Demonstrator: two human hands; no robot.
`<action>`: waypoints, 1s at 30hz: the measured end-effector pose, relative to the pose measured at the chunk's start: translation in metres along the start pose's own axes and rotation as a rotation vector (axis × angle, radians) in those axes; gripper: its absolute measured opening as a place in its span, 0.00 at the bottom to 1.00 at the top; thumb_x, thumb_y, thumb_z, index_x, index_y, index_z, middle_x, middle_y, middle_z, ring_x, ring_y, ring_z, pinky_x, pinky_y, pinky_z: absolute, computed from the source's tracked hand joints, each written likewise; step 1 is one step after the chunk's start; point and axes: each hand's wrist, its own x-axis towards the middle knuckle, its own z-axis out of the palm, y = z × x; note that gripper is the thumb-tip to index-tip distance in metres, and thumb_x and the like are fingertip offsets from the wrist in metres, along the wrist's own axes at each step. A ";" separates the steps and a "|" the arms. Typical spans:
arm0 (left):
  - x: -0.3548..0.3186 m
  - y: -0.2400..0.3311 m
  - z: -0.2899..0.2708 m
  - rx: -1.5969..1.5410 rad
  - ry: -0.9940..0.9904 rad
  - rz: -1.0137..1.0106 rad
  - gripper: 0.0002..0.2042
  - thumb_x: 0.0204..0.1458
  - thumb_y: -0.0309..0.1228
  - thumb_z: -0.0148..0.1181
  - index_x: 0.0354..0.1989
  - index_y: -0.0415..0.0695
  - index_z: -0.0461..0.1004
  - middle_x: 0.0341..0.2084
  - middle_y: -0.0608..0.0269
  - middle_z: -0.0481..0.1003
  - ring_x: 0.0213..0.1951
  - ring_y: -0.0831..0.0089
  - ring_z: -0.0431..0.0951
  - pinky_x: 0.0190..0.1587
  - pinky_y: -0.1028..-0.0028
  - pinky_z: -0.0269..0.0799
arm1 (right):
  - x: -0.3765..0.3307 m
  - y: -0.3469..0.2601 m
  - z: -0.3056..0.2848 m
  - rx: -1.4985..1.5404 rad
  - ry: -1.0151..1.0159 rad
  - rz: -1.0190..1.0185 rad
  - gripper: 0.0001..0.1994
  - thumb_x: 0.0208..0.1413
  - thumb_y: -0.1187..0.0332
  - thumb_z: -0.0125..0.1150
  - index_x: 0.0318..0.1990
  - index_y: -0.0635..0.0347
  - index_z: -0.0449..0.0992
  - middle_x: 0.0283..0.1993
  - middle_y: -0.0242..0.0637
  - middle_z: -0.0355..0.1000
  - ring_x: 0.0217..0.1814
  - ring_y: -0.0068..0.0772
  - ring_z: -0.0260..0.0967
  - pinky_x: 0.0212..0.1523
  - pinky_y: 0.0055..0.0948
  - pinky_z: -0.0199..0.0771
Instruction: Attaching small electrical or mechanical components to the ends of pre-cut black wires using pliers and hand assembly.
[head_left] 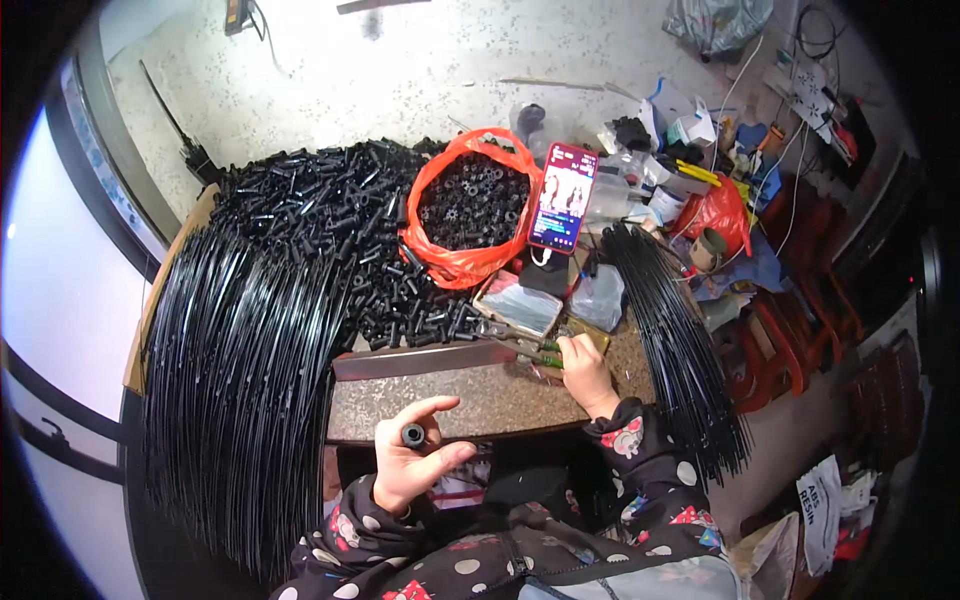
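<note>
The left hand (408, 462), at lower centre, grips a short black plastic tube (412, 435) between thumb and fingers. The right hand (585, 372), right of centre, is closed on green-handled pliers (528, 352) over the speckled stone worktop (470, 400). A heap of black tubes (330, 225) and an orange plastic bag (470, 205) occupy upper centre; a long black rod bundle (235, 380) lies at left.
</note>
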 end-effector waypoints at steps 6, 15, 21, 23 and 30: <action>-0.005 0.002 -0.003 -0.016 0.023 -0.012 0.21 0.36 0.26 0.68 0.42 0.35 0.71 0.15 0.79 0.61 0.19 0.89 0.57 0.22 0.86 0.51 | -0.006 0.007 -0.001 0.157 0.001 0.058 0.10 0.42 0.80 0.51 0.35 0.63 0.67 0.28 0.44 0.67 0.35 0.47 0.64 0.36 0.37 0.67; -0.025 0.017 -0.003 0.000 -0.037 0.007 0.18 0.37 0.24 0.66 0.39 0.36 0.72 0.14 0.77 0.63 0.18 0.89 0.59 0.22 0.86 0.53 | -0.005 0.004 -0.002 0.299 0.135 0.418 0.13 0.43 0.74 0.59 0.38 0.66 0.66 0.32 0.51 0.68 0.36 0.57 0.64 0.37 0.41 0.65; -0.023 0.025 0.011 0.120 -0.045 0.088 0.24 0.37 0.27 0.68 0.46 0.41 0.71 0.12 0.76 0.62 0.17 0.89 0.58 0.20 0.85 0.53 | 0.026 -0.131 -0.089 1.599 0.075 0.743 0.09 0.48 0.77 0.59 0.34 0.61 0.65 0.27 0.30 0.65 0.26 0.18 0.63 0.27 0.17 0.63; -0.021 0.037 0.024 0.111 -0.007 0.083 0.27 0.36 0.29 0.69 0.48 0.40 0.69 0.12 0.76 0.61 0.17 0.89 0.58 0.20 0.85 0.52 | 0.021 -0.170 -0.124 1.823 0.028 0.751 0.12 0.48 0.77 0.59 0.38 0.61 0.63 0.28 0.31 0.66 0.27 0.19 0.63 0.28 0.18 0.63; -0.037 0.042 0.025 0.046 0.063 0.120 0.31 0.35 0.33 0.71 0.50 0.38 0.67 0.16 0.74 0.62 0.20 0.88 0.59 0.22 0.85 0.56 | 0.005 -0.216 -0.129 1.751 0.134 0.613 0.13 0.51 0.73 0.57 0.40 0.58 0.59 0.28 0.32 0.64 0.24 0.17 0.61 0.22 0.14 0.60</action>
